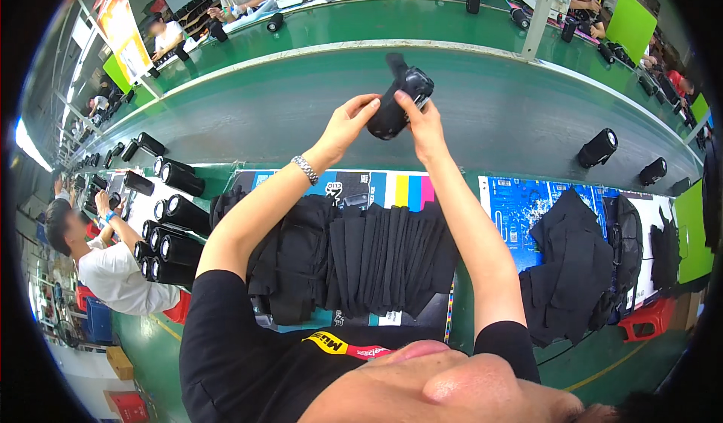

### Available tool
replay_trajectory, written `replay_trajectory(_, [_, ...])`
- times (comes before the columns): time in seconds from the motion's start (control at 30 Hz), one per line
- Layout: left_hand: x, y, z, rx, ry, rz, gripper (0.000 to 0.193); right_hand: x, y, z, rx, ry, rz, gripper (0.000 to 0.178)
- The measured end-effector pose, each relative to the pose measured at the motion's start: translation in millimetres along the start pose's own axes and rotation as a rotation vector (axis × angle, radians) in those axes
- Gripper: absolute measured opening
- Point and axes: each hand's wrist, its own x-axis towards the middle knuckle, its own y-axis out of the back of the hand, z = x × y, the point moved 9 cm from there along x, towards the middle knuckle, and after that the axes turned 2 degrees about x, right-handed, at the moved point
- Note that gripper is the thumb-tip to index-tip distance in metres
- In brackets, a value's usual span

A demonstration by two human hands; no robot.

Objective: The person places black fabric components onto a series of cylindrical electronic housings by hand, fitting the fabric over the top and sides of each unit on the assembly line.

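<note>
Above a green conveyor belt (482,114) on a busy assembly floor, left hand (348,124) and right hand (423,122) grasp a black cylindrical speaker (398,100); folded black pouches (376,257) line the workbench (520,204).

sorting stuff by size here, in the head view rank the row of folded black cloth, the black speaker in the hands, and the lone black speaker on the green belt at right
1. row of folded black cloth, by far the largest
2. held black speaker
3. lone black speaker; it lies farther from the camera, so the two speakers may really match
</note>
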Motion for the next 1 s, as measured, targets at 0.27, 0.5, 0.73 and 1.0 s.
replay_trajectory(0.27, [38.9,-8.7,52.3,0.366,-0.218,0.041,0.041,-27.8,14.8,-13.3,-0.748,0.254,0.011,0.079])
replay_trajectory(0.5, [68.2,-38.0,16.6,0.478,0.102,-0.204,0.038,-25.8,29.6,-23.3,-0.728,0.128,0.082,0.080])
replay_trajectory(0.73, [78.0,-76.4,52.0,0.893,-0.359,-0.196,0.026,-26.1,42.6,-28.1,-0.668,0.163,0.153,0.076])
replay_trajectory(1.0, [22.7,-124.0,114.5,1.194,-0.933,-0.111,0.023,-5.7,47.3,-29.3,-0.794,0.166,0.201,0.073])
